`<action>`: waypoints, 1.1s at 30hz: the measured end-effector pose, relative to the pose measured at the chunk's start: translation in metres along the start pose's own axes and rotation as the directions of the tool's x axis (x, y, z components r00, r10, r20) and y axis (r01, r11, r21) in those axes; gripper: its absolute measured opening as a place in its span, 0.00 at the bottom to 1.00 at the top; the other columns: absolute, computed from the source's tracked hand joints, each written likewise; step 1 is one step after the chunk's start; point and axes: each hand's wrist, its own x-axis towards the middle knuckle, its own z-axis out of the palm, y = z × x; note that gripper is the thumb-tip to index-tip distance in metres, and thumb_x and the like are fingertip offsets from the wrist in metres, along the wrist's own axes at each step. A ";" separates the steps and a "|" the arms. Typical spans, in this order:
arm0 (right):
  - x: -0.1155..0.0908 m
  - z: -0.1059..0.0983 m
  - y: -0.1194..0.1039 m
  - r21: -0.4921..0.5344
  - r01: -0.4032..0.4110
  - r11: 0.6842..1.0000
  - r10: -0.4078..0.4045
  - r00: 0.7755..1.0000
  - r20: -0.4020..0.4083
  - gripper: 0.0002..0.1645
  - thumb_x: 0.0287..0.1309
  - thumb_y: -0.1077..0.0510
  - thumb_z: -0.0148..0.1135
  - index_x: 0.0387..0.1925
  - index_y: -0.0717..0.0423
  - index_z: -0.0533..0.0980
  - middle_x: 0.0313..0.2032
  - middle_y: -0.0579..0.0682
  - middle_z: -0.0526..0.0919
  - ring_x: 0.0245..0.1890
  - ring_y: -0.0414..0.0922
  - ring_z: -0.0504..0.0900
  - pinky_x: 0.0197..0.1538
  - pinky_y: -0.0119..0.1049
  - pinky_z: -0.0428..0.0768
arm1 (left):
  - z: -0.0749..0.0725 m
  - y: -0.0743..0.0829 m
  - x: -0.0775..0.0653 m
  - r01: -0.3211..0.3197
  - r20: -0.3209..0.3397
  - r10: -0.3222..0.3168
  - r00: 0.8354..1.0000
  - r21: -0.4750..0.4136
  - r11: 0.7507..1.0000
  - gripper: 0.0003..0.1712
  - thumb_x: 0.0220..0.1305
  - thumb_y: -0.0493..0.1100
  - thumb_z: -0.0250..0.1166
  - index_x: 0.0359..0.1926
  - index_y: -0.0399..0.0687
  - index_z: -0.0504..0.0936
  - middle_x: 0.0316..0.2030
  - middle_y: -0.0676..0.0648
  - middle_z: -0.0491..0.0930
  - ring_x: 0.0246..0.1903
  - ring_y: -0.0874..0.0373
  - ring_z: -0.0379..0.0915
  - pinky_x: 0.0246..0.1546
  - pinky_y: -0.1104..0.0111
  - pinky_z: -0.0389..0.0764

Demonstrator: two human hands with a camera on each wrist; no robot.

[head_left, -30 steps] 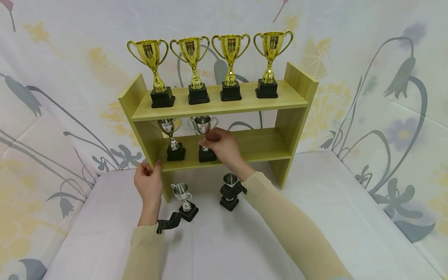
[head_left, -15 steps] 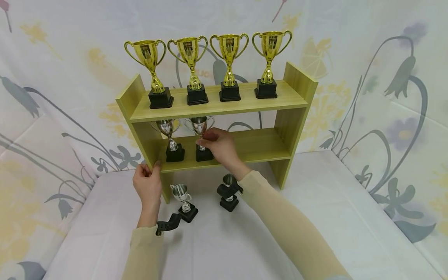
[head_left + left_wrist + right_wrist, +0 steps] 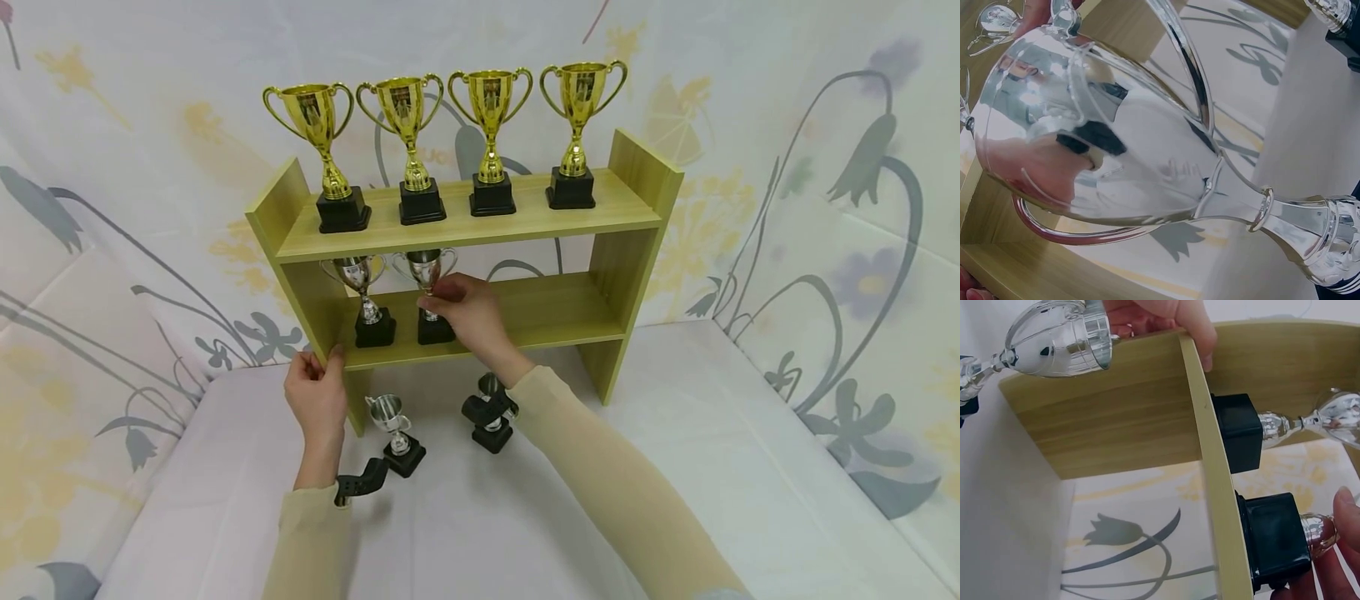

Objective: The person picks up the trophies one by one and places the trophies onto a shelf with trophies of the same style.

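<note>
My right hand (image 3: 474,315) pinches the stem of a silver trophy cup (image 3: 426,268) on the middle board of the wooden shelf (image 3: 540,310). Its black base (image 3: 1275,540) stands upright on the board in the right wrist view. Just left of it is another silver trophy (image 3: 375,327), close to the side panel. My left hand (image 3: 318,393) grips the shelf's left side at the middle board, thumb at the front edge. A silver trophy (image 3: 400,454) on the table looms large in the left wrist view. Another table trophy (image 3: 491,438) is partly covered by the right wrist camera.
Several gold trophies (image 3: 491,108) line the top board. The shelf stands on a white-covered table (image 3: 480,533), with a flower-patterned cloth (image 3: 750,275) behind and at the sides. To the right of the held trophy, the middle board (image 3: 562,308) shows bare wood.
My right hand has shifted slightly left along the middle board with the silver trophy, bringing it nearer the other one. The left hand keeps its hold on the shelf.
</note>
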 end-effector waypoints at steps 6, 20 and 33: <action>-0.001 -0.002 0.000 0.009 0.002 1.000 -0.002 1.000 0.000 0.12 0.57 0.55 0.73 0.41 0.56 0.83 0.39 0.49 0.85 0.41 0.44 0.82 0.42 0.36 0.78 | 0.001 0.000 0.000 -0.002 0.001 0.002 1.000 0.003 1.000 0.19 0.62 0.41 0.68 0.24 0.44 0.65 0.17 0.55 0.59 0.19 0.62 0.58 0.20 0.72 0.57; -0.005 -0.002 -0.002 0.018 0.007 1.000 -0.007 1.000 -0.017 0.13 0.58 0.56 0.71 0.44 0.57 0.84 0.40 0.49 0.86 0.41 0.44 0.83 0.43 0.37 0.79 | 0.000 -0.002 0.001 -0.001 0.017 0.001 1.000 0.020 1.000 0.19 0.63 0.42 0.67 0.25 0.44 0.64 0.18 0.53 0.59 0.19 0.61 0.58 0.20 0.71 0.58; -0.009 -0.006 0.001 0.063 -0.027 0.998 0.028 0.999 -0.027 0.12 0.60 0.56 0.69 0.46 0.54 0.84 0.42 0.47 0.86 0.42 0.44 0.82 0.42 0.39 0.78 | 0.000 -0.003 0.001 -0.006 0.017 0.005 1.000 0.040 0.999 0.18 0.63 0.41 0.66 0.25 0.44 0.65 0.18 0.53 0.59 0.19 0.61 0.59 0.20 0.71 0.58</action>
